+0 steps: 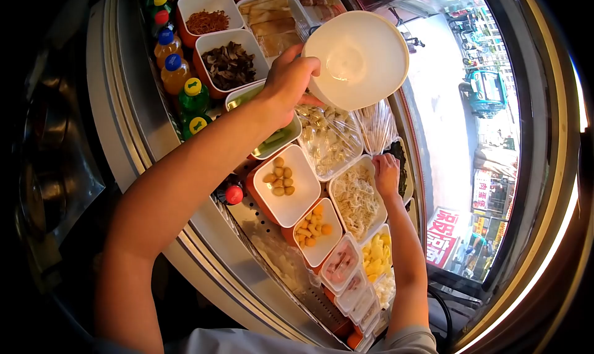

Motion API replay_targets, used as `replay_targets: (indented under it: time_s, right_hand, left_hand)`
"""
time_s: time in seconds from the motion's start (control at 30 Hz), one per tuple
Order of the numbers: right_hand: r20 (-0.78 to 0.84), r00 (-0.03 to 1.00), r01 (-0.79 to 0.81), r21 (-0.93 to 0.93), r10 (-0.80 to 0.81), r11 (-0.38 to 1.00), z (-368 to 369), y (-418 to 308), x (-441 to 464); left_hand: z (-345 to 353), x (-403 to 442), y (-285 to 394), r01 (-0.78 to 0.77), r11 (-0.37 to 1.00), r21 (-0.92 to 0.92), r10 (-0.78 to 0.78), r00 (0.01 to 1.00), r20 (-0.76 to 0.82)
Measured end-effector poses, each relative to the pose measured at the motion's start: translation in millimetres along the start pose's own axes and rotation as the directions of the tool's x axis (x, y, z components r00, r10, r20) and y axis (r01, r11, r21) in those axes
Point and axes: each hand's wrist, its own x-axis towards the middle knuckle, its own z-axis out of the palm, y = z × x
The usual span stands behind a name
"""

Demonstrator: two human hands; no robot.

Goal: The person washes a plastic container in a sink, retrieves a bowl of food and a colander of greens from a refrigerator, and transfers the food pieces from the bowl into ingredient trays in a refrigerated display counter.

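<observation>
My left hand [289,82] grips the rim of a round white bowl [356,60], which is tilted and looks empty inside. Beyond the sprouts, my right hand [388,176] is closed, its fingertips bunched at the edge between the tray of pale shredded sprouts [356,199] and a container of dark leafy food [401,162]. Whatever those fingers hold is too small to make out. Under the bowl lie a plastic-covered tray [328,137] and a bundle of wrapped skewers [376,126].
White tubs hold round balls [279,178], yellow pieces [314,227], dark mushrooms [229,66] and reddish strands [208,22]. Bottles [176,72] line the left side. Small lidded boxes [341,264] stand lower down. A window [445,125] faces the street.
</observation>
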Motion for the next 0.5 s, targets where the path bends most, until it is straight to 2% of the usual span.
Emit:
replay_targets:
  time_s: [0.1, 0.17, 0.2, 0.27, 0.3, 0.37, 0.4, 0.43, 0.5]
  right_hand:
    - [0.108, 0.988, -0.119, 0.116, 0.106, 0.986, 15, -5, 1]
    - [0.284, 0.945, -0.168, -0.006, 0.163, 0.986, 21, -3, -8]
    - [0.284, 0.945, -0.168, -0.007, 0.163, 0.986, 19, -4, -11]
    - [0.286, 0.92, -0.333, 0.215, 0.267, 0.918, 16, -4, -16]
    - [0.377, 0.875, -0.397, 0.198, 0.305, 0.896, -5, -10, -7]
    - [0.654, 0.592, -0.753, 0.24, 0.472, 0.613, -21, 5, 14]
    - [0.679, 0.581, -0.811, 0.438, 0.448, 0.388, -22, 31, 16]
    - [0.701, 0.578, -0.801, 0.585, 0.418, 0.126, -18, 66, 19]
    - [0.358, 0.496, -0.801, 0.541, 0.791, 0.257, 15, 136, 24]
  left_hand:
    - [1, -1, 0, 0.003, 1.0, 0.007, -0.003, 1.0, -0.012]
    - [2, 0, -2, 0.002, 1.0, 0.012, -0.002, 1.0, -0.025]
    - [2, 0, -2, 0.01, 1.0, 0.009, -0.01, 1.0, -0.028]
    - [1, 1, -3, 0.016, 1.0, 0.002, -0.016, 0.999, -0.034]
    - [1, 0, -2, 0.007, 1.0, 0.005, -0.007, 0.999, -0.033]
    - [1, 0, -3, 0.01, 1.0, 0.002, -0.01, 0.999, -0.043]
    - [1, -1, -2, 0.008, 1.0, 0.019, -0.007, 0.999, -0.038]
    - [0, 0, -3, 0.002, 0.999, 0.034, -0.001, 0.999, -0.038]
    - [-1, 3, -10, -0.017, 1.0, 0.009, 0.017, 0.999, -0.045]
